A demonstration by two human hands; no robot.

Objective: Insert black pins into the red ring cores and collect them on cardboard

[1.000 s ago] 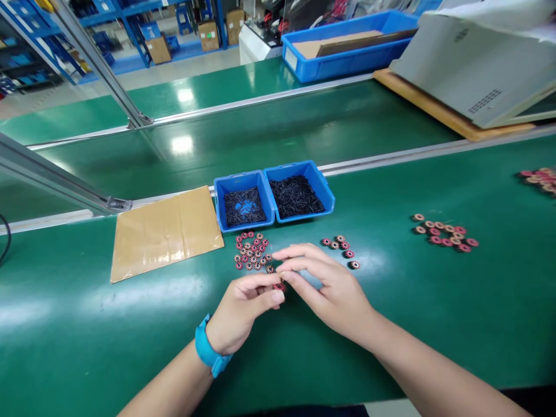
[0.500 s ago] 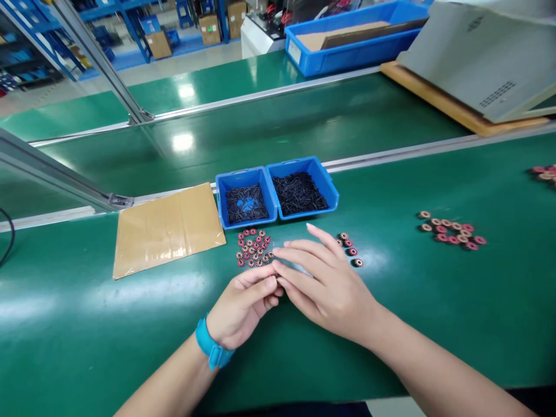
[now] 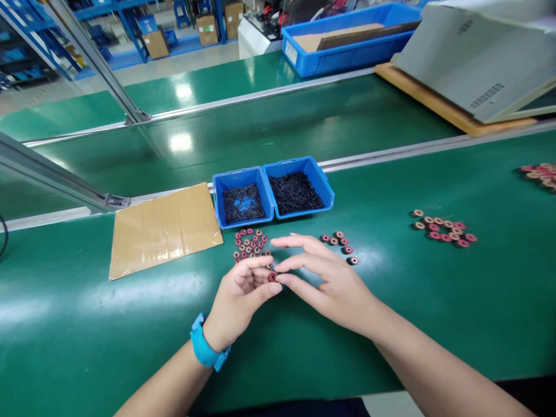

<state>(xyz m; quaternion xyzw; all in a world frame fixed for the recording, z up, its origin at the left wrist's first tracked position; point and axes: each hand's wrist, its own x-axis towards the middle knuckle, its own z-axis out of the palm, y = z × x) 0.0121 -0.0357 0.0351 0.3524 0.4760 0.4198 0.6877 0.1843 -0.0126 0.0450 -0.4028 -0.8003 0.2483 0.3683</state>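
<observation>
Between my two hands is a small red-and-copper wound motor stator (image 3: 272, 277), its toothed face turned up. My left hand (image 3: 241, 292), with a turquoise band at the wrist, closes its thumb and fingers around it. My right hand (image 3: 332, 284) pinches at the stator's right edge with thumb and index finger, its other fingers stretched above. Just beyond my fingers lies a cluster of similar stators (image 3: 249, 243), partly hidden by my left hand. Several more stators (image 3: 347, 250) lie in a small group beyond my right hand.
Two blue bins, a left bin (image 3: 217, 200) and a right bin (image 3: 326, 188), hold thin dark pieces. A cardboard sheet (image 3: 165, 231) lies left. More stators (image 3: 454, 230) are spread right. Behind stand a metal rail (image 3: 391, 155), a large blue tray (image 3: 351, 61) and a grey cabinet (image 3: 460, 69).
My left hand has opened its grip somewhat and turned, so the stator's toothed face now shows. My right fingers have shifted around its edge. The view has moved slightly.
</observation>
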